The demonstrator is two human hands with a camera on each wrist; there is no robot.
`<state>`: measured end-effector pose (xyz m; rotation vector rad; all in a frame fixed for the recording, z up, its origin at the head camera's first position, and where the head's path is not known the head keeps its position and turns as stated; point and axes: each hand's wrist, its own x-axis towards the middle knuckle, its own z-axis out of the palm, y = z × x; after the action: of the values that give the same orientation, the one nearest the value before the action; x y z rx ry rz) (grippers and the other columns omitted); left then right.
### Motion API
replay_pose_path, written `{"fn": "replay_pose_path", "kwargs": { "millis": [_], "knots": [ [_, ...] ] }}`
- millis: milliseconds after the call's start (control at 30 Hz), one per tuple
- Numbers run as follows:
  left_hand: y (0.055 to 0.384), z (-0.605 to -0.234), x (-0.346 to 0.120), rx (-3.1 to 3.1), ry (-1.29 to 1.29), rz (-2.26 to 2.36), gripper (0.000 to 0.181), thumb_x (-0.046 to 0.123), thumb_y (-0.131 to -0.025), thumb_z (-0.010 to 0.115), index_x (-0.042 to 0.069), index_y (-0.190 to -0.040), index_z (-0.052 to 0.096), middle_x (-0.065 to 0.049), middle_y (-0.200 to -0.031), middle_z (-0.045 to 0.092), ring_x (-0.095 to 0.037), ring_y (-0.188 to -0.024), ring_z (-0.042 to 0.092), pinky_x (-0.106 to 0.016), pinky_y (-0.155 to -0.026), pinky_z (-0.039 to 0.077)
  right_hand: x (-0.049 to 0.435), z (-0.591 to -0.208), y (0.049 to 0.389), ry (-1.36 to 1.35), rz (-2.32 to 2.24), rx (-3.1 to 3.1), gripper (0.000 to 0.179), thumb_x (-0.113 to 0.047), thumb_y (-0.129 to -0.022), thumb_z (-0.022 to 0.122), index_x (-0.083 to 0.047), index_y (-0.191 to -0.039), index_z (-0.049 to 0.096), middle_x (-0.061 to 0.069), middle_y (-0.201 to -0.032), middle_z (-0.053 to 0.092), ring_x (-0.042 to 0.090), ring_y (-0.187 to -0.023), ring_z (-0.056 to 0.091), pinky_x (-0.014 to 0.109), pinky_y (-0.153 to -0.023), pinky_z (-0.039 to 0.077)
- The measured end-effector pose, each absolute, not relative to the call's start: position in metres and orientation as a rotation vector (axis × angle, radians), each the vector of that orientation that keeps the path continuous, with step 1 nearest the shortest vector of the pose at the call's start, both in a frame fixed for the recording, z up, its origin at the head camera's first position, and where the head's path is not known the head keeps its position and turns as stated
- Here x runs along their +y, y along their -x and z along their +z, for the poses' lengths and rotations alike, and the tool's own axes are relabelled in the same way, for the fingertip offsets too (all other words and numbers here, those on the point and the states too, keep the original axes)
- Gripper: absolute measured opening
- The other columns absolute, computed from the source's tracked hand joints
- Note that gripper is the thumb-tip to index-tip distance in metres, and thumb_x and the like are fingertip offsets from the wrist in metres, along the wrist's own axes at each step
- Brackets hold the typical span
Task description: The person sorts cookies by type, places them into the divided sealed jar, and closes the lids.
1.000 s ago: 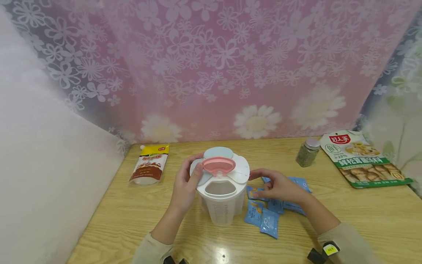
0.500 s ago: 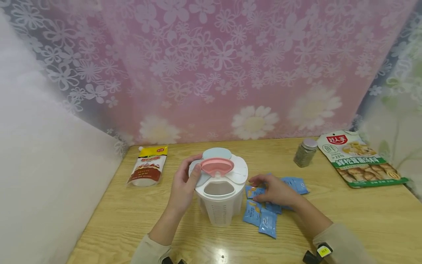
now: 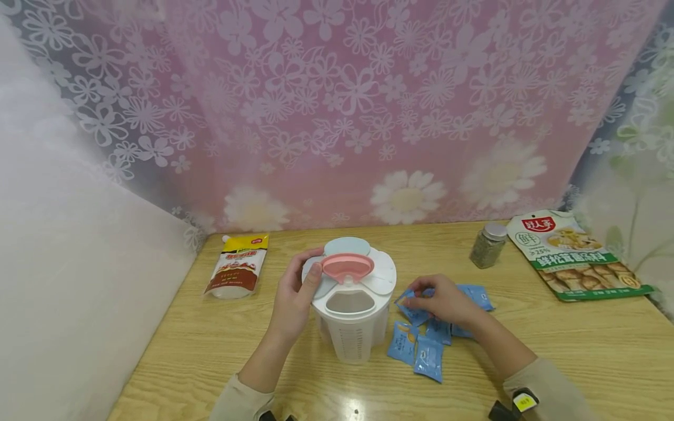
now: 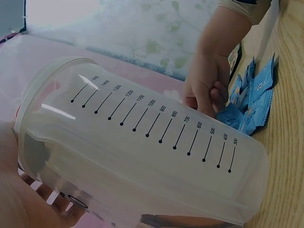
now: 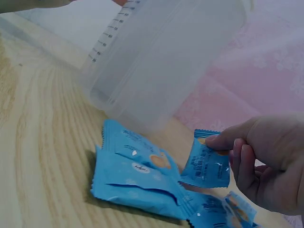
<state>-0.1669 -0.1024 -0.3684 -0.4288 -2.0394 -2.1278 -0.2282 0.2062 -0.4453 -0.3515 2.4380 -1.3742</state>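
Note:
A translucent plastic container (image 3: pixel 351 336) with volume marks stands upright on the table. Its white lid carries a raised pink flap (image 3: pixel 347 266) and a pale blue flap (image 3: pixel 346 246); the front opening (image 3: pixel 350 301) is uncovered. My left hand (image 3: pixel 295 298) grips the lid's left side, thumb on top. To the right of the container, my right hand (image 3: pixel 442 299) pinches one small blue packet (image 5: pixel 205 164) between thumb and fingers, lifted at one end. Several other blue packets (image 3: pixel 429 356) lie on the table below and around that hand.
A spouted pouch (image 3: pixel 237 268) lies at the back left of the wooden table (image 3: pixel 174 356). A glass jar of dried herbs (image 3: pixel 487 245) stands at the back right, beside a mushroom-pictured bag (image 3: pixel 579 257). A floral curtain (image 3: pixel 337 117) hangs behind.
My right hand, earlier reaching over the packets with its fingers near the table, now pinches one and has tilted it up. My left hand and the container stay in place.

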Motion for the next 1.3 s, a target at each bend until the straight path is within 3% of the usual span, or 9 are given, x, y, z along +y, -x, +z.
{"fn": "replay_pose_path", "kwargs": {
  "millis": [233,533,800,1033,1300],
  "knots": [
    [0.167,-0.369,-0.103,-2.037,0.436,-2.12,0.034,0.016,-0.105,0.049,0.002,-0.136,0.05,-0.012,-0.144,0.05,-0.016,-0.13,0.049,-0.021,-0.104,0.045,0.213,-0.428,0.225,0.339,-1.453,2.34,0.033,-0.033,-0.092,0.072,-0.005,-0.11,0.067,0.012,-0.1,0.058,0.012,-0.051,0.044,0.027,-0.042,0.037],
    [0.167,-0.369,-0.103,-2.039,0.44,-2.129,0.034,0.017,-0.106,0.048,0.003,-0.137,0.05,-0.011,-0.145,0.049,-0.014,-0.13,0.05,-0.021,-0.104,0.046,0.218,-0.411,0.224,0.422,-1.55,2.241,0.032,-0.033,-0.095,0.069,-0.003,-0.108,0.068,0.003,-0.077,0.057,0.01,-0.048,0.043,0.035,-0.042,0.042],
    [0.168,-0.371,-0.102,-2.02,0.448,-2.143,0.034,0.016,-0.105,0.048,0.003,-0.137,0.05,-0.012,-0.146,0.049,-0.013,-0.128,0.051,-0.021,-0.102,0.047,0.22,-0.394,0.214,0.526,-1.639,2.172,0.027,-0.025,-0.096,0.068,0.0,-0.108,0.066,-0.006,-0.06,0.048,0.009,-0.048,0.036,0.033,-0.042,0.032],
    [0.17,-0.373,-0.1,-2.026,0.468,-2.164,0.034,0.019,-0.106,0.048,0.004,-0.137,0.05,-0.014,-0.144,0.05,-0.012,-0.125,0.053,-0.022,-0.1,0.048,0.228,-0.373,0.2,0.725,-1.73,2.13,0.012,-0.009,-0.099,0.061,0.0,-0.105,0.066,-0.007,-0.075,0.065,0.022,-0.045,0.028,0.04,-0.04,0.026],
    [0.169,-0.373,-0.104,-2.054,0.421,-2.102,0.033,0.02,-0.105,0.049,0.006,-0.135,0.052,-0.009,-0.145,0.051,-0.018,-0.13,0.05,-0.02,-0.103,0.045,0.22,-0.352,0.19,0.925,-1.837,1.974,0.018,0.004,-0.1,0.051,-0.005,-0.105,0.066,-0.007,-0.077,0.065,0.024,-0.046,0.025,0.04,-0.039,0.023]
  ]
}}
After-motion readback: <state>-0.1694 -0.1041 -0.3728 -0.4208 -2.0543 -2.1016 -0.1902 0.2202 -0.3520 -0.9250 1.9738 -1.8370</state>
